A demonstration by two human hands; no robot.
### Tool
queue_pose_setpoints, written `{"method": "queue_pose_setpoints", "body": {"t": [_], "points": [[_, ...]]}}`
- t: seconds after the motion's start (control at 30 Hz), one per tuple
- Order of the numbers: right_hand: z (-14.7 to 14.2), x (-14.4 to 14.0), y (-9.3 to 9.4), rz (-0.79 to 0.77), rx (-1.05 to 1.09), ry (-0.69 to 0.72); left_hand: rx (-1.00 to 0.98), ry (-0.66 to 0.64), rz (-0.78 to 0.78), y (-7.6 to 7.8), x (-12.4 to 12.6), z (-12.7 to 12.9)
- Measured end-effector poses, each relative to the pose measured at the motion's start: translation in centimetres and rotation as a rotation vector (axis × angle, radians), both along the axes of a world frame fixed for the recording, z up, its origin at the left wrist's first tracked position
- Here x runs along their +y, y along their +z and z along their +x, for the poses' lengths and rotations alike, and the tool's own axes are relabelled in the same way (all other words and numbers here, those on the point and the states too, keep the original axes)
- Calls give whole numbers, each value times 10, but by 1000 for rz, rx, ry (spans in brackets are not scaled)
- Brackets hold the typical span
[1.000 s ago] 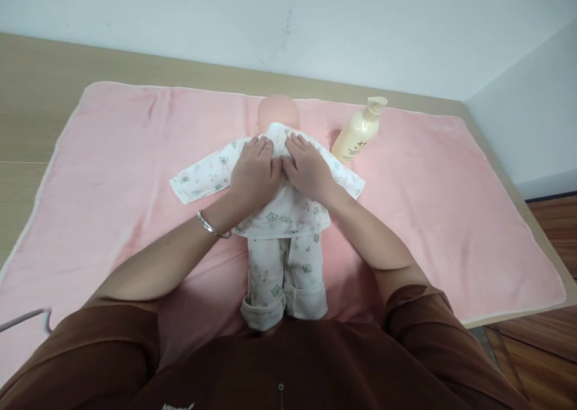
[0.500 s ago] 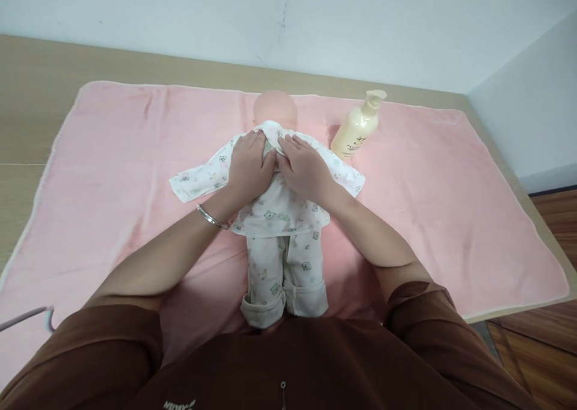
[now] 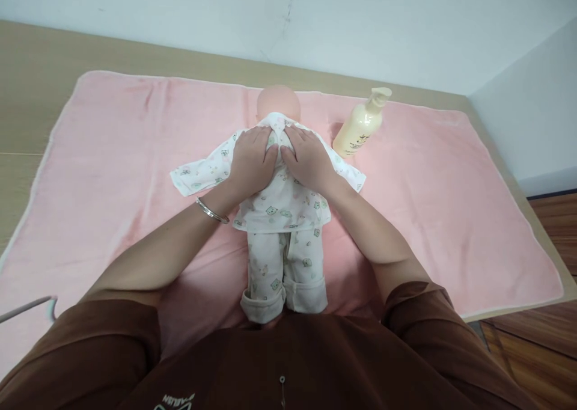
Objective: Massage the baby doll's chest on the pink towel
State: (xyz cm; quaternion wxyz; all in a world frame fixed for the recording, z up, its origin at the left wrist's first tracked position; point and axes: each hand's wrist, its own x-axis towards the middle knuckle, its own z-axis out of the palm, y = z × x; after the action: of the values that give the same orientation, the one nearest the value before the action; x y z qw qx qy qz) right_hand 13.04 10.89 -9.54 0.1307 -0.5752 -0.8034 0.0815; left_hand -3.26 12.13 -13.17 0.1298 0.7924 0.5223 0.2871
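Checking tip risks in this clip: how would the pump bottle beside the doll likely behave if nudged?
The pump bottle stands tall and narrow on the soft pink blanket, so it probably tips easily. Its rounded body would likely roll once down.

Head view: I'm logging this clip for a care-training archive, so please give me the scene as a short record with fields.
Setting: pink blanket spread over a wooden table, white wall behind
Main thing: baby doll lying lengthwise, head away from the person, in printed white top and trousers
Left hand: flat on the doll's upper body, by the collar
Right hand: flat beside it, thumbs close together
Wrist: silver bangle on the left arm
Nearby: cream pump bottle right of the doll's head
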Motion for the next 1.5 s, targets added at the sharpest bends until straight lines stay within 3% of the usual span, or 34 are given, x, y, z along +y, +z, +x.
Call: {"method": "queue_pose_setpoints", "body": {"t": [0.33,0.7,0.93,1.13,1.4,1.5], "points": [[0,-3,-1,80,-14,-2,-56,12,-9,-7,2,-2],[-3,-5,-9,164,-28,77,-21,5,24,-1,0,0],[2,8,-13,78,19,13,12,51,23,3,-16,7],[3,8,-4,-5,-2,-28,57,67,27,12,-36,12],[-10,-25,7,116,-21,25,41,62,-60,17,-2,0],[-9,-22,5,81,2,26,42,81,-50,13,-6,1]]}}
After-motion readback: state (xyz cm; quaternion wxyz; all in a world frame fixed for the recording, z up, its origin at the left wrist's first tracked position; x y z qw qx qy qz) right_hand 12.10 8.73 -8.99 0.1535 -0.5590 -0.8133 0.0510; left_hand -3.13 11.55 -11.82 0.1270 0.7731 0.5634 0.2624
